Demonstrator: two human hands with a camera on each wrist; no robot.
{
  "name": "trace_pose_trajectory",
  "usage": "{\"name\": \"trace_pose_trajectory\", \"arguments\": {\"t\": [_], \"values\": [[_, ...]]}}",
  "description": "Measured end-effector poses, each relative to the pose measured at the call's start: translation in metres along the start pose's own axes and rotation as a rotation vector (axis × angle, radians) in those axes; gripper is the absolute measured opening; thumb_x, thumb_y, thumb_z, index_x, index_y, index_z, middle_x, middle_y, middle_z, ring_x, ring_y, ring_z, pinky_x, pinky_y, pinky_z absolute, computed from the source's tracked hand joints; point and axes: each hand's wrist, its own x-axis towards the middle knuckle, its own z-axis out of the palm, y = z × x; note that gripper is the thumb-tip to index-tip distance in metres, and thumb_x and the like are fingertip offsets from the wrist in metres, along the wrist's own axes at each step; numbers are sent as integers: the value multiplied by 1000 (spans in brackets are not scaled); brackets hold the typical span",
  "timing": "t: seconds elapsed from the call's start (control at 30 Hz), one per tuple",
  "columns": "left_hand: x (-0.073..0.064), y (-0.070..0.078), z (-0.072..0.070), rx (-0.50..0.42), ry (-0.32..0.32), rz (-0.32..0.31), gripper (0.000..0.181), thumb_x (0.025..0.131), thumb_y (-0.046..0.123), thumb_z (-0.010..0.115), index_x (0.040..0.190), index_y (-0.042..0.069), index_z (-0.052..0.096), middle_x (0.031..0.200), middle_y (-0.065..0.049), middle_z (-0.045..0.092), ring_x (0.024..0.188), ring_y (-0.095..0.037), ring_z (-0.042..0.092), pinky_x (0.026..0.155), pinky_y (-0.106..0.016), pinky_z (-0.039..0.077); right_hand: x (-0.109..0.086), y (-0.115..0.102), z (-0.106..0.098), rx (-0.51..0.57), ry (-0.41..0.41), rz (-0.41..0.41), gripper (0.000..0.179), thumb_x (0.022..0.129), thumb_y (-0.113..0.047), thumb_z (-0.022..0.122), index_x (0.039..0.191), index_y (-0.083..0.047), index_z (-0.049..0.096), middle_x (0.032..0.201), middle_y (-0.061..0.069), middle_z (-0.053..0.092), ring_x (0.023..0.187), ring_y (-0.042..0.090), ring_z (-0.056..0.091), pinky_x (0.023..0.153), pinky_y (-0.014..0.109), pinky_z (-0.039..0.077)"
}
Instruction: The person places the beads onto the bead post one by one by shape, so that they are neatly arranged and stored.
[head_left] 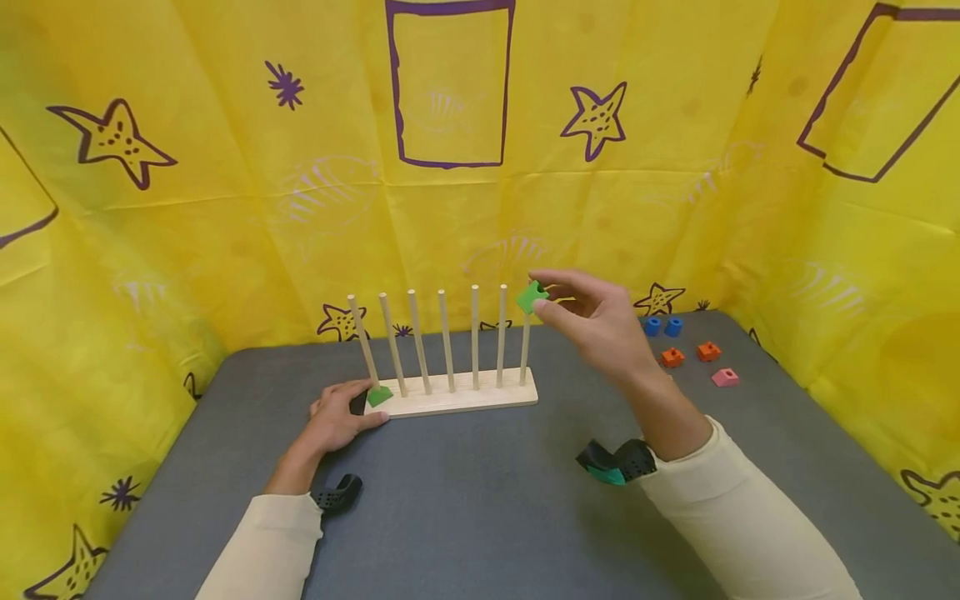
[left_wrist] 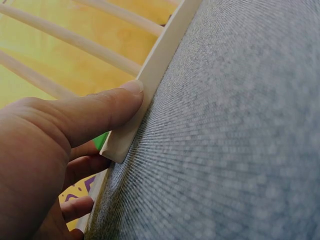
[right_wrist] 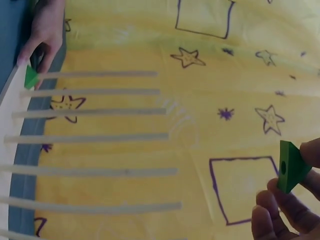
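Cream long sleeves (head_left: 750,525) meet black, hole-dotted wrist straps (head_left: 341,495), the right one bearing a teal-green patch (head_left: 606,476).

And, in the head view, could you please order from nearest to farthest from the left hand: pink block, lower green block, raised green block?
1. Lower green block: at the left end of the board, beside the left hand.
2. Raised green block: in the right hand, right of centre.
3. Pink block: on the table, far right.

Yellow cloth (head_left: 675,50) on three sides of our grey tabletop (head_left: 480,500).
We see purple-outlined starfish (head_left: 596,121), a spiky purple burst (head_left: 285,85), a purple-edged rectangle (head_left: 452,83) and pale fish outlines (head_left: 326,196) across its creased surface.
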Motion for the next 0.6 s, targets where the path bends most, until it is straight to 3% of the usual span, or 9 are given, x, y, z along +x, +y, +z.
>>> {"name": "trace_pose_trajectory", "arguments": {"t": [0.2,0.6], "values": [[0,-1,0,4,8,7,74,83,39,76,141,2,47,142,-24,42,131,-45,23,99,-63,10,18,-8,27,61,-34,-24,32,90,-2,66,122,2,64,100,13,65,84,28,64,75,32,53],[0,-1,0,7,-3,1,74,83,39,76,141,2,48,143,-23,42,131,-45,22,99,-63,10,50,-19,83,142,-105,-12,34,91,-7,67,125,-4,65,106,7,66,89,22,64,76,34,52]]}}
